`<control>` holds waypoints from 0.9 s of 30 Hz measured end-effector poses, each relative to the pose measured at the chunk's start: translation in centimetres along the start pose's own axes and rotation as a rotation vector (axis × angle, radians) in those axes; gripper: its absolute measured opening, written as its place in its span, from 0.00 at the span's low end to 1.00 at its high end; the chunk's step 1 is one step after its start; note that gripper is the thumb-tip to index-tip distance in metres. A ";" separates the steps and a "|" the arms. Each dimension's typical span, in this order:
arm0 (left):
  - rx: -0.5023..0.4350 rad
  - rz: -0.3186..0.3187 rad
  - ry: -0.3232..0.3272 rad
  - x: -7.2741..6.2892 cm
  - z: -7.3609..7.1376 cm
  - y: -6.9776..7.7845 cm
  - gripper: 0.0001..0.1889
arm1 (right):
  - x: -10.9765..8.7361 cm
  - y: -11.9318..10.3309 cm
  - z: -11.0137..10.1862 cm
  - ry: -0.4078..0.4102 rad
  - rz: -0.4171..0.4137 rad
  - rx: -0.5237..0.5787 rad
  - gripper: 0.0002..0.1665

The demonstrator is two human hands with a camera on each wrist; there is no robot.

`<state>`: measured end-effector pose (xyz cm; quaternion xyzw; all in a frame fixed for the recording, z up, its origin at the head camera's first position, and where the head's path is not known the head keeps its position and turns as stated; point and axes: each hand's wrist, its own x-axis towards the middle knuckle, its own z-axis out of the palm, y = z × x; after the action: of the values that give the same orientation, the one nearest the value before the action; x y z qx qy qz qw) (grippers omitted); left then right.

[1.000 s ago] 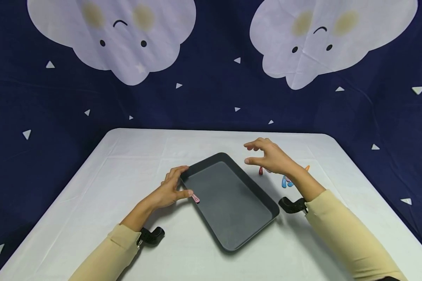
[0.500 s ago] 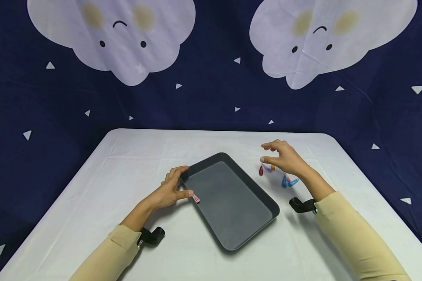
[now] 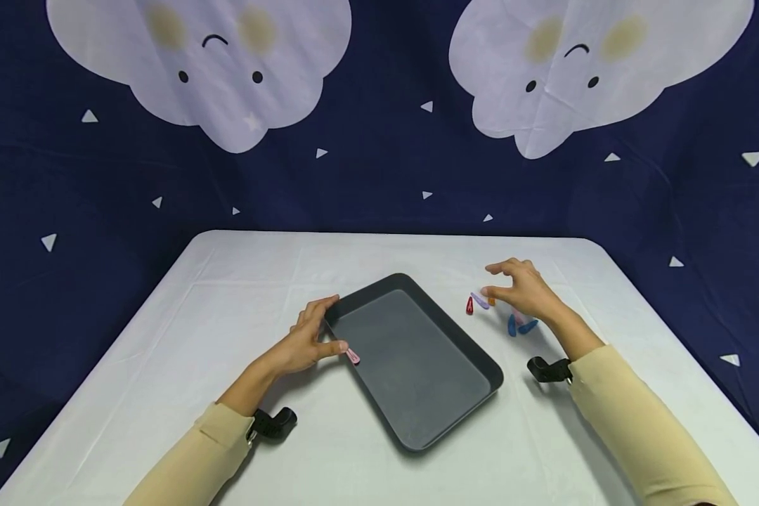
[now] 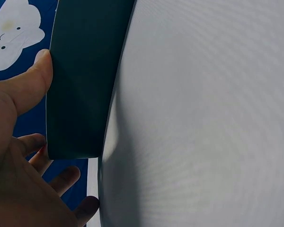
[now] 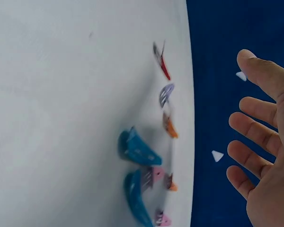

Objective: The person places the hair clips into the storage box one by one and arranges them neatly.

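A dark grey baking tray [image 3: 411, 365] lies at an angle on the table. My left hand [image 3: 306, 341] rests at its left corner, thumb and fingers lightly bent against the rim. By the thumb tip, a pink hair clip [image 3: 352, 356] sits at the tray's left edge; the left wrist view does not show it. My right hand [image 3: 521, 289] hovers over several hair clips right of the tray, thumb and fingers apart, holding nothing. Among them are a red clip [image 5: 162, 64], a purple clip [image 5: 166, 95], an orange clip [image 5: 169, 126] and a blue clip [image 5: 138, 150].
A white cloth covers the table [image 3: 240, 274]. Behind it hangs a dark blue backdrop [image 3: 379, 183] with clouds and small triangles. A second blue clip [image 5: 137, 201] and pink clips [image 5: 157, 173] lie at the near end of the group. Each wrist carries a black camera mount [image 3: 275, 424].
My right hand has moved right and slightly down, away from the tray to over the hair clips, uncovering the purple one. The left hand, the tray and the pink clip have stayed put.
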<state>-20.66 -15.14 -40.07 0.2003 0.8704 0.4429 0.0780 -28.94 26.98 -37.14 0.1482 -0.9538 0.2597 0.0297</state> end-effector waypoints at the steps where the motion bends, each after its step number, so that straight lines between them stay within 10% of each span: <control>1: 0.001 0.001 0.001 0.0 0.0 0.0 0.46 | 0.0 0.1 0.0 0.000 0.005 -0.003 0.35; 27: 0.011 0.006 0.005 0.0 0.0 -0.2 0.46 | 0.4 3.7 1.7 -0.041 0.100 -0.086 0.29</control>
<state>-20.75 -15.20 -40.22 0.2022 0.8724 0.4390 0.0736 -30.37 29.02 -40.36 0.1041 -0.9707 0.2166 0.0034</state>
